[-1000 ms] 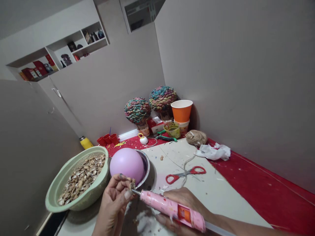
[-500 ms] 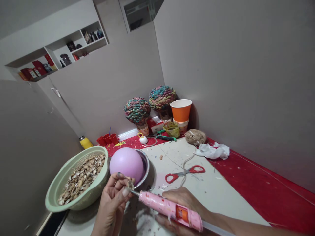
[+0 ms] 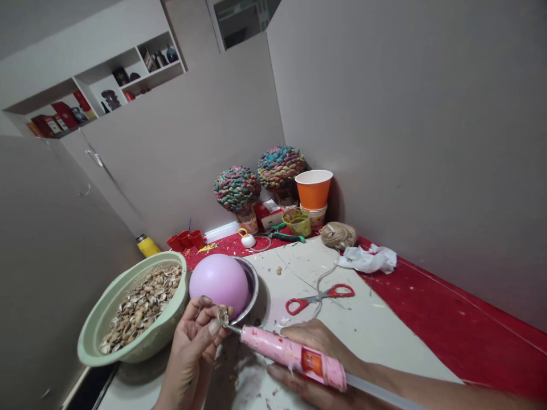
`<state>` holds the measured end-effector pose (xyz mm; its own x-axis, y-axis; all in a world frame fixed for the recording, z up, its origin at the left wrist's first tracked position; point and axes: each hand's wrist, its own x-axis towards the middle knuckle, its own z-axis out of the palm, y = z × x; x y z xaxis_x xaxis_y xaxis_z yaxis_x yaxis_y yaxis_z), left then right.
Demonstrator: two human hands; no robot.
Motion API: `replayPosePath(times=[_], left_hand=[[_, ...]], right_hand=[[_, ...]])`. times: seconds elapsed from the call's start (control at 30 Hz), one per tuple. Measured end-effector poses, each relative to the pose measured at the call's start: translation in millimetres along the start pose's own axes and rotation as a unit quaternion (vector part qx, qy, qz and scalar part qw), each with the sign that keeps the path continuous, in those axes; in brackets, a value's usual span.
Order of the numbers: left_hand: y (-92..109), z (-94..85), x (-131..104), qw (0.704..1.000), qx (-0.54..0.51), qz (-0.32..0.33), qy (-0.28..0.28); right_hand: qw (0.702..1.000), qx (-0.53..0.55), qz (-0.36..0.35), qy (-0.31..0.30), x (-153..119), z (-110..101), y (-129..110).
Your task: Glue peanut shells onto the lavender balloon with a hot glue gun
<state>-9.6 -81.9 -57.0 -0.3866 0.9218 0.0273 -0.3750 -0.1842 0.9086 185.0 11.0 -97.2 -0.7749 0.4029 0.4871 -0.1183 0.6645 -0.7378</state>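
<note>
My left hand [image 3: 199, 336] pinches a peanut shell [image 3: 224, 315] between thumb and fingers, its hollow side facing the tip of a pink glue gun [image 3: 290, 352]. Wrapped around that gun's body is my right hand [image 3: 316, 347], and a pale glue stick [image 3: 380, 394] sticks out of the back. The metal nozzle meets the shell or sits just by it; I cannot tell which. Behind my left fingers a purple balloon [image 3: 219, 282] rests in a metal bowl [image 3: 252, 293]. A green colander [image 3: 92, 341] of peanut shells [image 3: 143, 313] stands at the left.
Red-handled scissors [image 3: 320, 297] lie on the pale board right of the bowl, beneath a strand from the twine ball [image 3: 338, 234]. Crumpled tissue [image 3: 370, 259] is beside it. Two shell-covered balloon models [image 3: 237, 189], an orange cup [image 3: 314, 188] and green-handled pliers [image 3: 288, 237] sit at the back.
The view has shifted slightly. The shell has tilted a little in my left fingers, showing more of its hollow; both hands keep their grips.
</note>
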Motion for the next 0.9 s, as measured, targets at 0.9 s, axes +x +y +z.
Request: replayPosePath(times=[0.9], left_hand=[[58.5, -18.2, -18.2, 0.991, -0.025, 0.113, 0.07]], right_hand=[[0.897, -0.379, 0.225, -0.045, 14.4, -65.7, 26.1]])
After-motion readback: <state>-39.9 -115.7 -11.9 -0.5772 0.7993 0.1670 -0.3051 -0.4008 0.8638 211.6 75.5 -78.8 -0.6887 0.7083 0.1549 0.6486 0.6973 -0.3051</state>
